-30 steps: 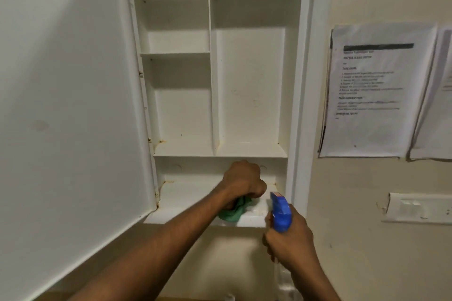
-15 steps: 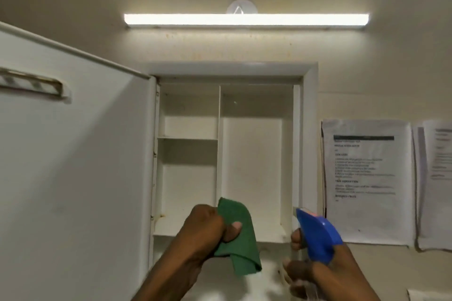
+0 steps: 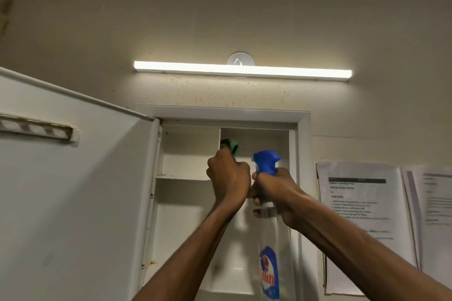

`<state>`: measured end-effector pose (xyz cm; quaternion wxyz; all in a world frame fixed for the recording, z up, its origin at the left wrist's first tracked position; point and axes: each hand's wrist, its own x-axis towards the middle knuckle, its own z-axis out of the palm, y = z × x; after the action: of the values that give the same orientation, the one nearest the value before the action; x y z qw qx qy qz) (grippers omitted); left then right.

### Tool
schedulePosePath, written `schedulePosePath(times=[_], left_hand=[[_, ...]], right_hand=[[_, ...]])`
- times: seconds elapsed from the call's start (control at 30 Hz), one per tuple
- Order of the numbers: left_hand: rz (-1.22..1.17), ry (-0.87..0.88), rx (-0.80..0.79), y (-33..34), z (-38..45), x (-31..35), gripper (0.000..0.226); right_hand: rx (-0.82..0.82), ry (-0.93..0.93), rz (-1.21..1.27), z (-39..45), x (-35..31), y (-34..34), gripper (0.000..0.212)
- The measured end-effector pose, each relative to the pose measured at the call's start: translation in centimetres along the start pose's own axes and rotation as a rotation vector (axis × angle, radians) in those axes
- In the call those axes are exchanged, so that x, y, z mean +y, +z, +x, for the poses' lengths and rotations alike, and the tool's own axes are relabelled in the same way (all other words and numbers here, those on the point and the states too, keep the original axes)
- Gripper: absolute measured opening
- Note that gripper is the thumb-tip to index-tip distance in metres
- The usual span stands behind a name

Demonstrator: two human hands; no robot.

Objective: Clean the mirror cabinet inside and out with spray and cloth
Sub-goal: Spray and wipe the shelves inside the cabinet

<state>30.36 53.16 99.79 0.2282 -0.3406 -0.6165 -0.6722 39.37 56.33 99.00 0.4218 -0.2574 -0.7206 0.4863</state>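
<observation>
At far left the cabinet door (image 3: 73, 203) stands swung open, filling the lower left of the view; its top edge slopes up toward the left and its hinged edge meets the cabinet frame, with one narrow rail (image 3: 36, 129) fixed across its inner face near the top. Just right of the hinges, the mirror cabinet (image 3: 303, 144) shows its white interior: one upright divider (image 3: 219, 137) splits it into a left column and a right column, and one short shelf (image 3: 183, 176) crosses the left column, leaving open compartments above and below it. The left hand (image 3: 228, 178) is raised in front of the divider, fingers curled tight around one green cloth (image 3: 230, 145), which pokes out above the knuckles right at the divider's top part, close under the cabinet's upper frame. Touching or almost touching it on the right, the right hand (image 3: 274, 190) is wrapped around the neck of one clear spray bottle (image 3: 271, 252) with a blue trigger head (image 3: 266, 161); the bottle hangs down in front of the right column, and whether a finger sits on the trigger cannot be told. The two forearms rise from the bottom edge and converge at the hands. Above the cabinet, one lit tube light (image 3: 242, 71) runs across the bare wall (image 3: 97, 32). To the right of the frame, two printed sheets (image 3: 362, 203) hang side by side on the wall, the second cut off by the edge.
</observation>
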Motion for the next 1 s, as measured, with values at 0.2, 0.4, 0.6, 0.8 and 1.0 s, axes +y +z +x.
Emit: schedulePosePath(times=[0.2, 0.4, 0.6, 0.8, 1.0], left_hand=[[-0.042, 0.047, 0.048, 2.1, 1.4, 0.1, 0.032], [-0.072, 0.083, 0.07, 3.7, 1.2, -0.1, 0.038], [-0.064, 0.11, -0.049, 4.3, 2.3, -0.4, 0.014], [0.028, 0.24, -0.171, 3.1, 2.8, -0.5, 0.013], [0.147, 0.431, -0.313, 4.4, 3.1, -1.2, 0.014]], right_hand=[[0.097, 0.021, 0.05, 2.3, -0.9, 0.7, 0.007], [0.09, 0.013, -0.001, 3.1, -0.1, 0.0, 0.008], [0.137, 0.051, -0.011, 3.4, 0.8, 0.4, 0.018], [0.212, 0.05, 0.054, 3.8, 1.4, 1.3, 0.037], [0.178, 0.035, 0.105, 2.6, 1.9, 1.2, 0.029]])
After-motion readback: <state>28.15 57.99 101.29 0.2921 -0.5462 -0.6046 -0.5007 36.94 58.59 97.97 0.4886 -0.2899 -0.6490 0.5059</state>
